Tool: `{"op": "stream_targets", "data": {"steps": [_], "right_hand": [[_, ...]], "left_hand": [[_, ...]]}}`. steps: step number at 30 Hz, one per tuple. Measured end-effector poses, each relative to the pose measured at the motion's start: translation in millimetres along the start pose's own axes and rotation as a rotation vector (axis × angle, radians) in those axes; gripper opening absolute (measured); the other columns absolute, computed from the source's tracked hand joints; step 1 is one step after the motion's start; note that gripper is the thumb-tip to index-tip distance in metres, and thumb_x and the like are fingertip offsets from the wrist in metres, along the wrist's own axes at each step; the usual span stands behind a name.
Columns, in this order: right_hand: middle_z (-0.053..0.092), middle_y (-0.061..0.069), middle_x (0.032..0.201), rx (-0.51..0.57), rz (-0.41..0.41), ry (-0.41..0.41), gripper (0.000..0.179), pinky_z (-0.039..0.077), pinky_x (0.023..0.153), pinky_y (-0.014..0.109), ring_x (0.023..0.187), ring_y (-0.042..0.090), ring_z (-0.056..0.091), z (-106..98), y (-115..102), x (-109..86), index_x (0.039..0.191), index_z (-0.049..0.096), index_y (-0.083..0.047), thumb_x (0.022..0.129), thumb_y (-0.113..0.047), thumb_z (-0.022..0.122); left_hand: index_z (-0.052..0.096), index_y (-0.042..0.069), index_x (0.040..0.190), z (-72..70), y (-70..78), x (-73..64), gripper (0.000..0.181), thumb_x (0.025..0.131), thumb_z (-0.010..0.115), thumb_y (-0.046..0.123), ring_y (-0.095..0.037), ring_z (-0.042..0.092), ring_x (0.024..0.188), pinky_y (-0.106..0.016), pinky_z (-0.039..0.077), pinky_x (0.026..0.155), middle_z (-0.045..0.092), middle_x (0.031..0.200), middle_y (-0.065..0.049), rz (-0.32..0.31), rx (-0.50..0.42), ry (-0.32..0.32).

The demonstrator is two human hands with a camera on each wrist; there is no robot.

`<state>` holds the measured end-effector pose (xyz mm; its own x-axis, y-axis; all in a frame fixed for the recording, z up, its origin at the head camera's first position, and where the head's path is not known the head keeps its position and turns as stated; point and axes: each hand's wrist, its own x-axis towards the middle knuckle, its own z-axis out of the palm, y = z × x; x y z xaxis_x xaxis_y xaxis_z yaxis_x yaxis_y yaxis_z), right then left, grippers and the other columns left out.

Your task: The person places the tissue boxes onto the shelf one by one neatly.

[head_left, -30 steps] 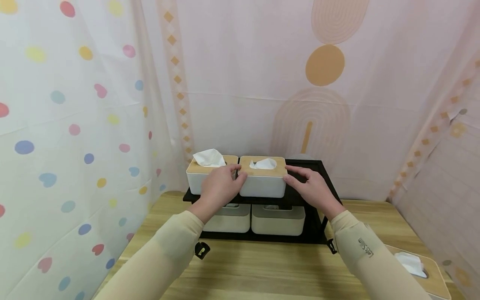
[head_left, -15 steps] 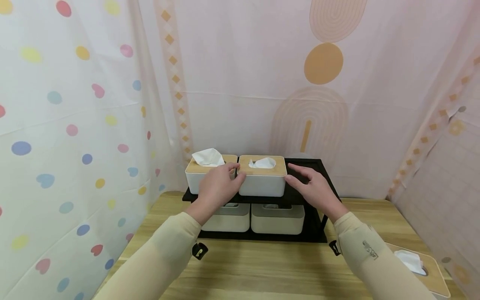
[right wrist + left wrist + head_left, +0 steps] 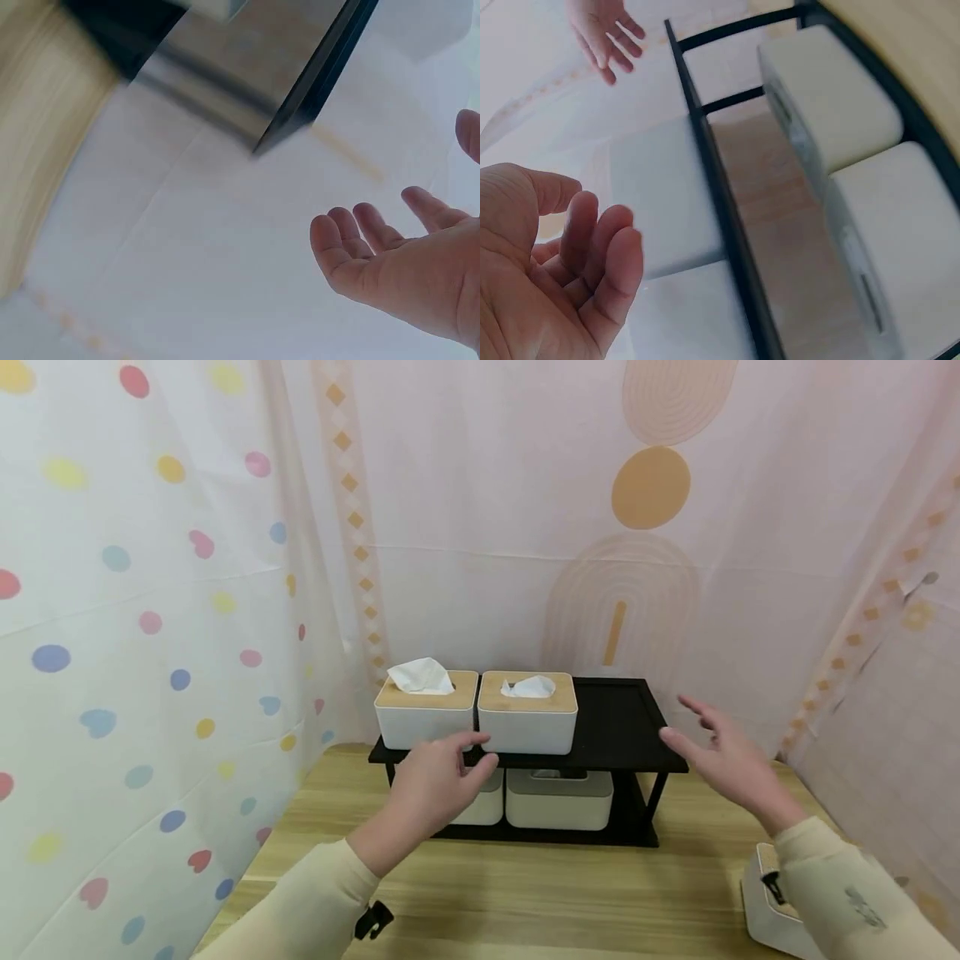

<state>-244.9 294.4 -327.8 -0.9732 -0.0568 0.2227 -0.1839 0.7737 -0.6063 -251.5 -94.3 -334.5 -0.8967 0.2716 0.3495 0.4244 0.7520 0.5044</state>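
Two white tissue boxes with wooden lids stand side by side on the top tier of a black two-tier rack: a left tissue box and a right tissue box, tissue poking out of each. My left hand hovers in front of them, fingers loosely bent and holding nothing; the left wrist view shows its palm free. Off the rack's right end, my right hand is in the air with fingers spread and nothing in them. A third tissue box sits on the table at lower right, partly hidden by my right sleeve.
The rack's lower tier bears two more tissue boxes, one lower box plainly seen, the other half covered by my left hand. Wood-grain table extends in front. Patterned curtains hang behind and at both sides.
Both hands have come off the right tissue box on the top tier. The left drew back toward me; the right swung out to the right past the rack. The boxes stayed put.
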Motion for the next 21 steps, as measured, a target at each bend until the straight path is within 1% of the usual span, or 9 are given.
{"op": "stream_targets", "data": {"steps": [3,6,8,10,13,16,18,21], "right_hand": [[0.031,0.041,0.165,-0.046,0.015,0.027,0.080,0.041,0.105,0.080,0.142,0.068,0.037,-17,23,-11.9,0.170,0.024,-0.004,0.111,-0.049,0.055],[0.029,0.046,0.163,-0.073,0.051,0.027,0.083,0.041,0.102,0.081,0.139,0.072,0.036,-31,49,-25.4,0.169,0.018,0.002,0.112,-0.046,0.053],[0.025,0.048,0.162,-0.096,0.088,0.008,0.086,0.040,0.101,0.082,0.137,0.074,0.035,-39,68,-35.1,0.169,0.012,0.005,0.113,-0.047,0.050],[0.024,0.051,0.159,-0.136,0.121,-0.002,0.089,0.041,0.099,0.082,0.134,0.075,0.036,-43,86,-44.9,0.166,0.009,0.011,0.113,-0.047,0.049],[0.027,0.056,0.152,-0.209,0.155,-0.016,0.091,0.044,0.096,0.081,0.128,0.077,0.040,-45,110,-57.5,0.159,0.014,0.023,0.112,-0.046,0.049],[0.030,0.058,0.147,-0.277,0.219,-0.080,0.093,0.046,0.096,0.079,0.127,0.077,0.041,-44,129,-66.5,0.152,0.022,0.029,0.112,-0.050,0.050],[0.033,0.058,0.144,-0.309,0.260,-0.134,0.093,0.047,0.096,0.077,0.126,0.076,0.041,-43,139,-71.4,0.147,0.028,0.032,0.111,-0.052,0.049],[0.040,0.057,0.141,-0.347,0.318,-0.220,0.096,0.049,0.096,0.075,0.125,0.075,0.045,-40,150,-79.0,0.144,0.033,0.032,0.110,-0.057,0.048]], "left_hand": [[0.072,0.012,0.138,7.5,-7.7,-9.5,0.040,0.105,0.070,0.034,-0.007,0.037,0.043,-0.025,0.033,0.044,0.049,0.053,0.007,-0.020,-0.078,-0.036],[0.070,0.011,0.140,19.1,-17.1,-17.2,0.040,0.104,0.071,0.031,-0.007,0.047,0.049,-0.025,0.042,0.049,0.060,0.061,0.008,-0.042,-0.163,-0.062],[0.069,0.012,0.141,28.1,-22.4,-22.1,0.042,0.104,0.071,0.032,-0.006,0.057,0.060,-0.025,0.049,0.056,0.069,0.073,0.007,-0.048,-0.203,-0.088],[0.068,0.012,0.141,37.0,-26.3,-26.7,0.043,0.104,0.070,0.033,-0.007,0.066,0.074,-0.027,0.056,0.064,0.076,0.087,0.006,-0.034,-0.223,-0.117],[0.069,0.011,0.140,47.8,-29.6,-32.3,0.044,0.104,0.069,0.036,-0.014,0.073,0.093,-0.035,0.062,0.078,0.079,0.102,0.002,-0.014,-0.248,-0.170],[0.070,0.009,0.139,56.0,-31.3,-38.0,0.045,0.104,0.069,0.037,-0.019,0.073,0.100,-0.043,0.062,0.086,0.078,0.105,0.000,-0.024,-0.296,-0.219],[0.070,0.008,0.138,60.2,-32.0,-41.5,0.045,0.104,0.071,0.037,-0.018,0.072,0.099,-0.042,0.061,0.085,0.077,0.103,0.000,-0.045,-0.341,-0.253],[0.070,0.005,0.137,66.9,-33.5,-46.4,0.045,0.103,0.073,0.034,-0.015,0.068,0.094,-0.034,0.058,0.079,0.076,0.103,0.000,-0.065,-0.400,-0.304]]}}
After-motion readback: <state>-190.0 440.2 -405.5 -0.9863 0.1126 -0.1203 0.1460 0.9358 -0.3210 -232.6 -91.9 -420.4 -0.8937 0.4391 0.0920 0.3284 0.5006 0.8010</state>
